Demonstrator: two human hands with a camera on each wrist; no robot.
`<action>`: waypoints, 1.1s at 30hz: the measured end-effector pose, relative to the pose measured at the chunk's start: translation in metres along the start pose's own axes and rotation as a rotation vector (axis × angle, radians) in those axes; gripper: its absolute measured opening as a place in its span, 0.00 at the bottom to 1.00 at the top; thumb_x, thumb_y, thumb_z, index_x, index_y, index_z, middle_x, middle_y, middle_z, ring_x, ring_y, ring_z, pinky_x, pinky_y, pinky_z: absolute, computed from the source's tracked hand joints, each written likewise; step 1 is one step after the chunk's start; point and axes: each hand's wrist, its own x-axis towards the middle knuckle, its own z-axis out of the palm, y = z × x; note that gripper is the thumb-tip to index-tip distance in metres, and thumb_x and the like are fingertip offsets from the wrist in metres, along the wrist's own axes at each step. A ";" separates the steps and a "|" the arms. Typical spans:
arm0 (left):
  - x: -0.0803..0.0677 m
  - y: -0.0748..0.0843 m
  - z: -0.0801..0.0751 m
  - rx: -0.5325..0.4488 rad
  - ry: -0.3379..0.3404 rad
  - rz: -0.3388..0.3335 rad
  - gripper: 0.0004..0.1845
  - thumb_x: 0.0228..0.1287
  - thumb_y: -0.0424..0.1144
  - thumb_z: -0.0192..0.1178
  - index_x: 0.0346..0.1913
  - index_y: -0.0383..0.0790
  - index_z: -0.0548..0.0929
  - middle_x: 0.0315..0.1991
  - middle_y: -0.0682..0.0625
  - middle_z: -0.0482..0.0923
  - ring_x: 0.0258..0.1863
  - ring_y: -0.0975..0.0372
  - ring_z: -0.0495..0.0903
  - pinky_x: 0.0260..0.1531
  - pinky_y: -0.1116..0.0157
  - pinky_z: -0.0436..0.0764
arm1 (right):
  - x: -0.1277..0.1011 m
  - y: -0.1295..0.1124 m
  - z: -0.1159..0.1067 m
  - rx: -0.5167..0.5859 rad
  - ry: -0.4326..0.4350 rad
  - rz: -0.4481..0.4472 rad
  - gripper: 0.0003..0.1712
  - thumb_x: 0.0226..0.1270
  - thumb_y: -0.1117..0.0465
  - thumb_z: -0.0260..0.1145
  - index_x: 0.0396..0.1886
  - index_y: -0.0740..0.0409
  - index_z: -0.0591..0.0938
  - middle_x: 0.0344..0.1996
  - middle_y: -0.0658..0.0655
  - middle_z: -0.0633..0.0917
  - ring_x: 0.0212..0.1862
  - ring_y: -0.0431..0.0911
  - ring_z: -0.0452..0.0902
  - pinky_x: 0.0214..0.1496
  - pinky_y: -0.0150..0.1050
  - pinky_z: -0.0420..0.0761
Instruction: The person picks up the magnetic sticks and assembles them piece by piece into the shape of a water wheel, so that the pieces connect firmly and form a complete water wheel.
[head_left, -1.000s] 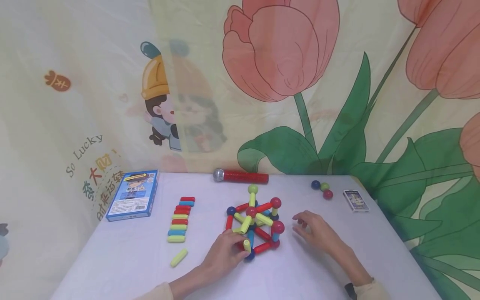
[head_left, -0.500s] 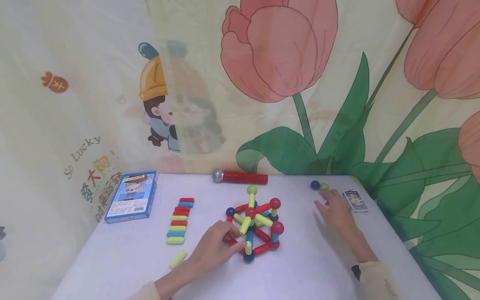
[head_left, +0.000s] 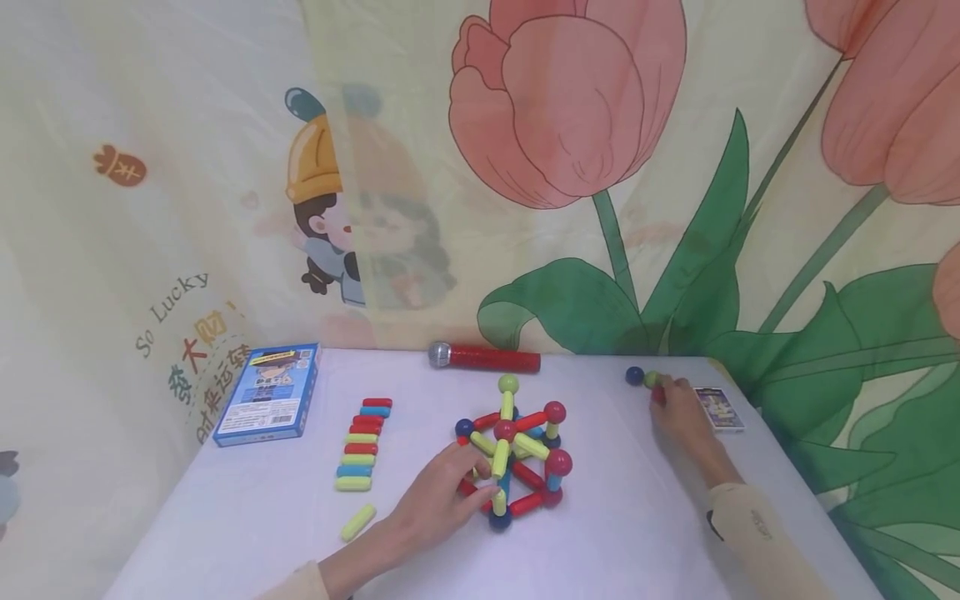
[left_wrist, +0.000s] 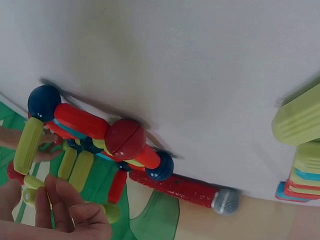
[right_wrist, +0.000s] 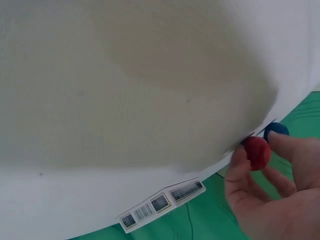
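A framework of magnetic rods and balls (head_left: 528, 475) in red, blue and yellow-green stands mid-table in the head view. My left hand (head_left: 438, 492) is at its near left side, thumb beside the top of an upright yellow-green rod (head_left: 499, 502). Its bent fingers are close to another yellow-green rod (head_left: 500, 458) that juts from a red ball (head_left: 506, 431). At the back right, my right hand (head_left: 686, 421) pinches a loose red ball (right_wrist: 257, 152) between thumb and fingers. A green ball (head_left: 652, 379) and a blue ball (head_left: 634, 376) lie just beyond it.
Several coloured rods (head_left: 360, 448) form a column left of the framework, with one yellow-green rod (head_left: 358, 522) apart from them. A blue box (head_left: 266, 396) lies at the back left, a red microphone (head_left: 487, 359) at the back edge. A card pack (head_left: 720, 408) sits right of my right hand.
My right hand has moved from beside the framework to the back right and taken hold of the red ball. My left hand has loosened from the upright rod, staying beside the framework.
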 end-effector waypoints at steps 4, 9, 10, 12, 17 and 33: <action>0.000 0.000 0.000 -0.017 -0.019 0.001 0.13 0.69 0.45 0.76 0.49 0.48 0.83 0.45 0.56 0.82 0.45 0.58 0.84 0.43 0.69 0.86 | 0.001 0.000 0.001 -0.022 0.058 -0.019 0.21 0.71 0.72 0.66 0.58 0.82 0.76 0.41 0.76 0.79 0.45 0.70 0.80 0.50 0.65 0.83; -0.001 0.000 0.000 -0.024 -0.029 0.005 0.13 0.70 0.46 0.76 0.49 0.48 0.84 0.46 0.57 0.82 0.45 0.57 0.83 0.44 0.66 0.88 | 0.000 -0.004 0.001 -0.001 0.067 -0.026 0.17 0.70 0.74 0.68 0.54 0.82 0.79 0.39 0.75 0.80 0.43 0.67 0.81 0.49 0.63 0.83; -0.002 0.000 -0.001 -0.025 -0.032 0.006 0.13 0.70 0.46 0.75 0.49 0.48 0.84 0.46 0.57 0.82 0.46 0.57 0.83 0.44 0.66 0.87 | -0.001 -0.005 0.000 0.002 0.064 -0.025 0.17 0.70 0.74 0.67 0.54 0.81 0.79 0.39 0.75 0.80 0.43 0.67 0.80 0.49 0.63 0.83; -0.002 0.000 -0.001 -0.027 -0.039 0.011 0.13 0.70 0.46 0.75 0.50 0.48 0.84 0.47 0.55 0.83 0.46 0.57 0.83 0.45 0.66 0.87 | -0.004 -0.011 -0.004 0.007 0.076 -0.037 0.17 0.70 0.74 0.67 0.54 0.82 0.79 0.39 0.75 0.80 0.43 0.67 0.81 0.48 0.62 0.84; -0.005 -0.001 -0.004 -0.025 -0.069 0.029 0.15 0.70 0.46 0.75 0.52 0.48 0.84 0.48 0.53 0.83 0.48 0.58 0.83 0.47 0.65 0.87 | -0.037 -0.062 -0.033 0.050 0.186 -0.148 0.19 0.68 0.71 0.74 0.55 0.77 0.83 0.40 0.71 0.84 0.38 0.58 0.81 0.37 0.49 0.84; -0.017 -0.019 0.001 0.489 -0.051 -0.010 0.29 0.61 0.47 0.81 0.62 0.42 0.85 0.56 0.46 0.82 0.55 0.54 0.79 0.55 0.51 0.85 | -0.123 -0.223 -0.017 0.240 -0.165 -0.690 0.26 0.58 0.60 0.87 0.57 0.52 0.90 0.53 0.46 0.89 0.57 0.42 0.85 0.56 0.37 0.88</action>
